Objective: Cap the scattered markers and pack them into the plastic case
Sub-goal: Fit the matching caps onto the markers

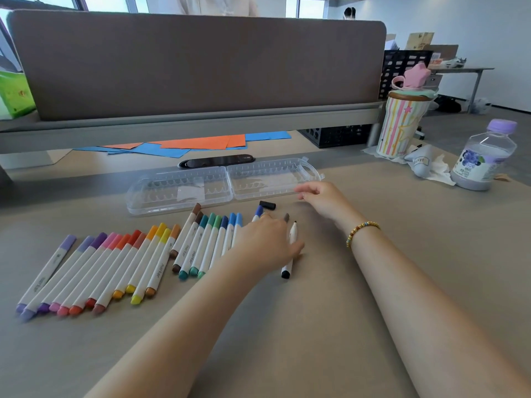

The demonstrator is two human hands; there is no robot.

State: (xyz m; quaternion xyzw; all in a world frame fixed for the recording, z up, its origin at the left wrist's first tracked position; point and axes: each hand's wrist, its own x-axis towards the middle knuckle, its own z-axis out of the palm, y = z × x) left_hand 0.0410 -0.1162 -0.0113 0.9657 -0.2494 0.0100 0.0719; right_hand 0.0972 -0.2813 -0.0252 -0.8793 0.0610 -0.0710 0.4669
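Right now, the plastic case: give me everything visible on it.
The case is clear hard-looking plastic, hinged open and lying flat on the table as two long halves side by side. Each half has rows of scalloped ridges, apparently marker slots, and no markers sit in them. The right half ends in a moulded handle loop. Pale labels or reflections show through both halves. The right hand hovers at its near right edge; contact is unclear. A black object lies just behind it.

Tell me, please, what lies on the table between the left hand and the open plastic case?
In the head view, a loose black cap lies there, just beyond the left hand and short of the plastic case. A dark blue marker pokes out from under the fingers.
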